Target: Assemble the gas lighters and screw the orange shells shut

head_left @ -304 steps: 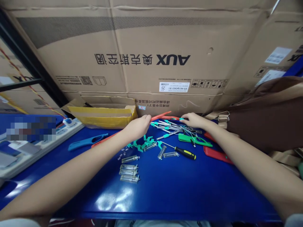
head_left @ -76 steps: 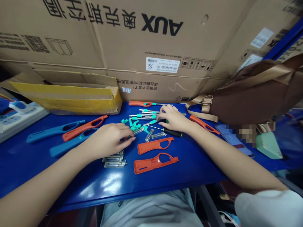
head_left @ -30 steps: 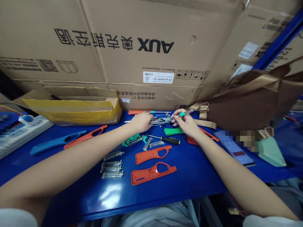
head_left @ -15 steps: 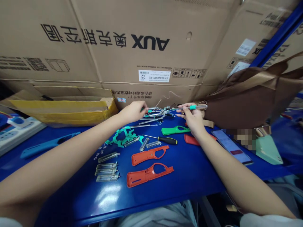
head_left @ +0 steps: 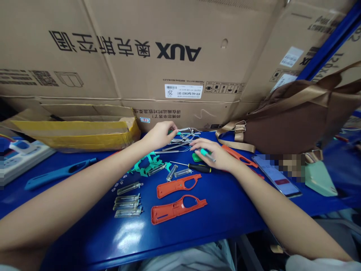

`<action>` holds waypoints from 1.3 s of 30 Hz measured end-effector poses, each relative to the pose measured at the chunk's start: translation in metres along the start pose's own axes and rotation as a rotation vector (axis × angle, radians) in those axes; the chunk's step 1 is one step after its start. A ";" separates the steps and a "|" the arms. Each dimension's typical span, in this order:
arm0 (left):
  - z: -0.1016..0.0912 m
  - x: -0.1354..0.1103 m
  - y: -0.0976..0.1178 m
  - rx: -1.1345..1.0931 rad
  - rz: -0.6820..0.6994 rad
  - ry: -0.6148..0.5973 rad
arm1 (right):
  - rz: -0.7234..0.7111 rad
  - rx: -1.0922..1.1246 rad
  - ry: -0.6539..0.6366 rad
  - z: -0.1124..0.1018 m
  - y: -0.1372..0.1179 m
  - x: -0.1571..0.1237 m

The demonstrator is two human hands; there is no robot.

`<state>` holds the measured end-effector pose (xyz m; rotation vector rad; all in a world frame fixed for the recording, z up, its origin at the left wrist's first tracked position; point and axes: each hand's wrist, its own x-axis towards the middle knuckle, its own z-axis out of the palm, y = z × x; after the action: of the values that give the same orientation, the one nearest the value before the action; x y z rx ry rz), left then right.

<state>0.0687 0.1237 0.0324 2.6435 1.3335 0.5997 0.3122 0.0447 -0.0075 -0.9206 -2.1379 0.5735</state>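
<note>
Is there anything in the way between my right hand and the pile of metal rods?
Nothing visible is. The right hand, holding a teal-collared rod, has its fingertips by the right side of the pile of metal rods. The green casing and screwdriver lie nearer you, off that line.

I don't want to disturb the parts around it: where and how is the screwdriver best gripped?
Probably the black-and-yellow handle, from above: the screwdriver lies flat, its thick handle toward the right, its thin shaft pointing left toward teal clips, and clear cartridges lying close on the near side.
</note>
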 end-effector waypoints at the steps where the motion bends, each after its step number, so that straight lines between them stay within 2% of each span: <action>1: -0.001 -0.001 0.001 0.034 0.010 -0.014 | -0.014 -0.032 -0.051 0.002 0.000 -0.001; 3: -0.001 -0.004 0.002 0.106 0.026 -0.068 | -0.028 -0.093 -0.129 0.007 0.000 -0.003; 6: 0.004 -0.012 0.000 0.196 0.025 -0.184 | -0.034 -0.169 -0.181 0.012 0.005 -0.003; 9: 0.009 -0.017 -0.005 0.234 0.021 -0.236 | -0.011 -0.248 -0.142 0.005 0.015 0.005; 12: 0.010 -0.017 -0.005 0.212 0.038 -0.203 | 0.071 -0.371 -0.052 -0.008 0.032 0.023; 14: 0.012 -0.015 0.002 0.176 0.046 -0.161 | 0.118 -0.448 -0.055 -0.015 0.044 0.036; 17: 0.022 -0.015 0.022 0.122 0.022 -0.114 | 0.170 -0.522 -0.137 -0.015 0.057 0.053; 20: 0.035 -0.017 0.043 0.053 -0.041 -0.193 | 0.214 -0.546 -0.213 -0.010 0.064 0.063; 22: 0.041 -0.016 0.050 0.000 -0.098 -0.311 | 0.231 -0.531 -0.252 -0.010 0.067 0.068; 25: 0.043 -0.008 0.048 -0.096 -0.177 -0.453 | 0.271 -0.461 -0.282 -0.014 0.069 0.074; 30: 0.029 0.003 0.033 -0.288 -0.301 -0.576 | 0.434 -0.284 -0.214 -0.024 0.074 0.082; 34: 0.019 0.006 0.023 -0.386 -0.378 -0.590 | 0.569 -0.167 -0.104 -0.026 0.076 0.086; 39: 0.013 0.007 0.012 -0.401 -0.410 -0.524 | 0.654 -0.086 -0.038 -0.027 0.070 0.089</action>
<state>0.0861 0.1230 0.0259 1.9398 1.3496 0.0872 0.3202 0.1600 0.0055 -1.6849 -1.8792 0.8181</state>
